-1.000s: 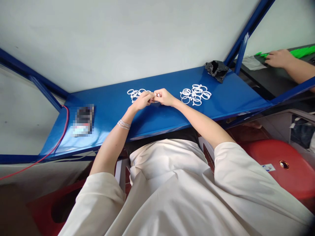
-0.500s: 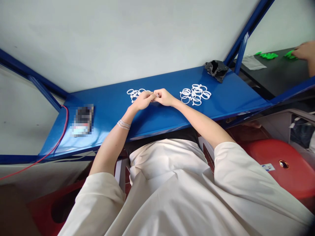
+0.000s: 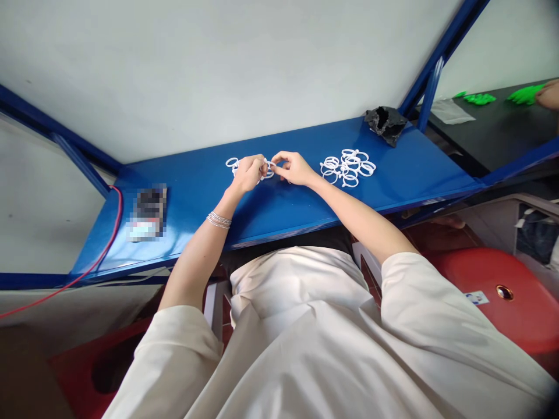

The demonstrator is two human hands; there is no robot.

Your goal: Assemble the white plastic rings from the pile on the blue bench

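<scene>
My left hand (image 3: 250, 173) is closed, its fingers curled in at the left pile of white plastic rings (image 3: 231, 162), which it partly covers. Close on its right, my right hand (image 3: 294, 169) pinches with thumb and forefinger at a small white ring (image 3: 269, 170) between the hands. The left fingers also seem to grip this ring, though their tips are partly hidden. Further right, a second pile of white rings (image 3: 349, 167) with small knobs lies on the blue table (image 3: 288, 203).
A crumpled black bag (image 3: 386, 123) sits at the back right. A blurred phone-like item (image 3: 147, 214) and a red cable (image 3: 114, 233) are at left. Beyond the blue frame, a co-worker's hand (image 3: 549, 95) is beside green pieces (image 3: 526, 94). A red stool (image 3: 493, 285) stands right.
My hands were together and have drawn slightly apart, the left turning into a fist shape. White rings now show between them. The co-worker's hand has moved right.
</scene>
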